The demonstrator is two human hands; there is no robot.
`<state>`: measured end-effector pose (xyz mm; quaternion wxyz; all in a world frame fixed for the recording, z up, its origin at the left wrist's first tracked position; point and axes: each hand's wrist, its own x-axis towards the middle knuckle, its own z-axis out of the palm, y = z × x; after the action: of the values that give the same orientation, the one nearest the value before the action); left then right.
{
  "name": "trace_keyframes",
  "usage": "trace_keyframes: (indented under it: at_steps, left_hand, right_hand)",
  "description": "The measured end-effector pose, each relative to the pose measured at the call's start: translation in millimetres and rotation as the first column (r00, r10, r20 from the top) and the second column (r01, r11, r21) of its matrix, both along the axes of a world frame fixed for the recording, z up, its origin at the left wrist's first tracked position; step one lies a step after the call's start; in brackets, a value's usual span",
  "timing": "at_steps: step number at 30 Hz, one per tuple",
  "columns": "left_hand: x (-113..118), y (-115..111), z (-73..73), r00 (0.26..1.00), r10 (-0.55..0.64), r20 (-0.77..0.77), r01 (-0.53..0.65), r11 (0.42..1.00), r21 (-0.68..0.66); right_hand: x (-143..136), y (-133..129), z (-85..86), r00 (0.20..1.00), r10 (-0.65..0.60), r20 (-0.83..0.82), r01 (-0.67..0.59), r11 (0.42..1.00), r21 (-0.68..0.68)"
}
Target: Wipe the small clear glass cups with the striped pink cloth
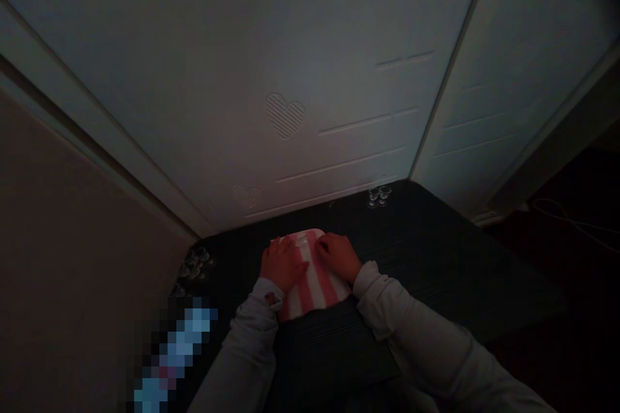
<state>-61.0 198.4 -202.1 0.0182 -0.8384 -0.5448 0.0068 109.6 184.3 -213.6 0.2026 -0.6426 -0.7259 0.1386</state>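
Striped item (317, 287) on dark table (436, 264).
Left hand (282, 264): fingers spread flat over left part. Right hand (341, 258): fingers curled at far-right edge, grip indeterminable. Item extends nearward between the 2.

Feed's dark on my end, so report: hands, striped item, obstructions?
Left hand flat on striped item. Right hand at its far right edge, fingers curled, grip unclear. Nothing seen lying on item but hands.
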Motion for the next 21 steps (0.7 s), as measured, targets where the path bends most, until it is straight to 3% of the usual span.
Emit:
trace_keyframes:
  at_steps: [7, 21]
  left_hand:
    - [-4, -24, 1.8, 0.998, -0.042, 0.054, 0.042, 0.999, -0.007]
    - [6, 13, -3.8, 0.999, 0.032, 0.012, -0.032, 0.999, -0.003]
  right_hand:
    - [-1, -2, 3.9, 1.0, -0.003, -0.001, 0.003, 0.999, -0.04]
    - [0, 0, -4.3, 1.0, 0.001, -0.02, -0.001, 1.0, 0.008]
